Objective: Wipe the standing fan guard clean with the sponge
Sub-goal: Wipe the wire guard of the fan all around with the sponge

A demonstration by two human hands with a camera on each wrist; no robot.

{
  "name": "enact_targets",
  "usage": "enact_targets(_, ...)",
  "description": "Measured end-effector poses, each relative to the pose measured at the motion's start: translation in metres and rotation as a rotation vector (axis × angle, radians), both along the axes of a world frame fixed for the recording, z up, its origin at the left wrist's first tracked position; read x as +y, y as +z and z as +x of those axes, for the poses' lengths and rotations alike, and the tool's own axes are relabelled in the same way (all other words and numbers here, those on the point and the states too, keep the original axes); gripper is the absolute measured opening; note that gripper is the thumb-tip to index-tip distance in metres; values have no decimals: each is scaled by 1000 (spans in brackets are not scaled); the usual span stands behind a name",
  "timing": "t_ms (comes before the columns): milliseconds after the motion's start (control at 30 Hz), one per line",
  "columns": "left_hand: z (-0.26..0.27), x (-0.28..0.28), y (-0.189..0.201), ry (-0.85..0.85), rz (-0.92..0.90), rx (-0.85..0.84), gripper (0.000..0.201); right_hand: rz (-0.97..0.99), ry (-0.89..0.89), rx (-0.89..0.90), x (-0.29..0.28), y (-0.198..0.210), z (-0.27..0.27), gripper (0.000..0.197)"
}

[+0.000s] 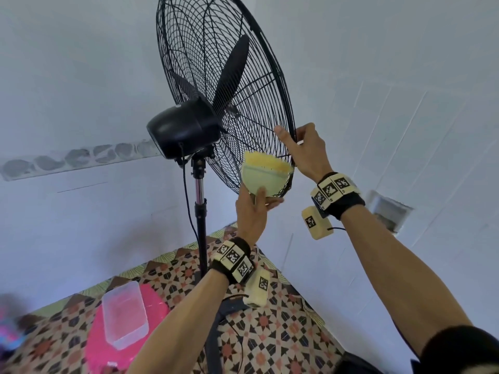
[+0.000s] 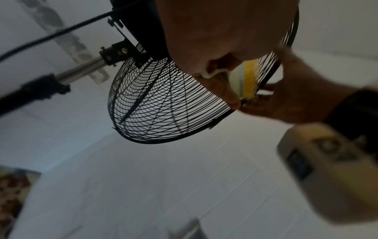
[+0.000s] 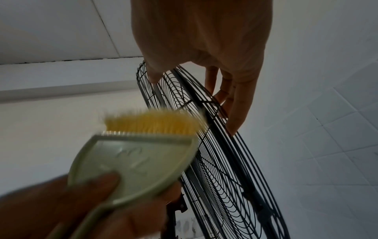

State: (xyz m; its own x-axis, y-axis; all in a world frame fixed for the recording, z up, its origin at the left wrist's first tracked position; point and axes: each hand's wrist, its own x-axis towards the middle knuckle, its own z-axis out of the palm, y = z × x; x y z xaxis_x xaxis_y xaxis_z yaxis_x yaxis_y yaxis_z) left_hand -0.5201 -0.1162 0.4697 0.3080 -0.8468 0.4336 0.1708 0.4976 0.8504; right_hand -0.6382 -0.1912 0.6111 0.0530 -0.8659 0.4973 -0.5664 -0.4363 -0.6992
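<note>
Now L hand [image 1: 252, 211] pinches light stiff brush-sponge [image 1: 266, 172] by its base; R hand [image 1: 302, 147] grips springy guard [image 1: 216, 85] rim beside it.

Black fan guard [image 1: 216, 63], yellow-bristled brush [image 1: 266, 168]

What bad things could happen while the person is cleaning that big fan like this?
1. The right hand grips the guard's rim with fingers poking through the wires. If the blade spun, they might get hurt.
2. The fan stands on one thin pole. Pushing hard with the brush held by the left hand might tip it.
3. The cord hangs loose and could snag an arm.
</note>
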Motion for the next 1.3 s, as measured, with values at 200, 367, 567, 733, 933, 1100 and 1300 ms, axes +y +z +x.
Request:
enact_targets(200, 7, -12, -32, 54, 136, -186, 24, 1, 11, -5, -1, 3, 0, 86)
enact_targets(367, 5, 2, -40, 46, 163, -172, 18, 10, 3, 17, -1, 2, -1, 81)
enact_targets(567, 2, -4, -16, 87, 67, -144, 35, -6, 4, 14, -2, 1, 0, 78)
enact_targets(733, 9, -2, -39, 76, 253, -277, 16, 6, -1, 18, -3, 2, -1, 79)
enact_targets(933, -8, 13, 17, 52, -15, -68, 24, 20, 7, 19, -3, 5, -2, 83)
enact_targets(1100, -11, 26, 5, 31, 38, -67, 25, 28, 40, 18, 1, 4, -2, 85)
enact_targets(1300, -14, 32, 20, 133, 25, -235, 19, 46, 39, -9, 1, 2, 0, 88)
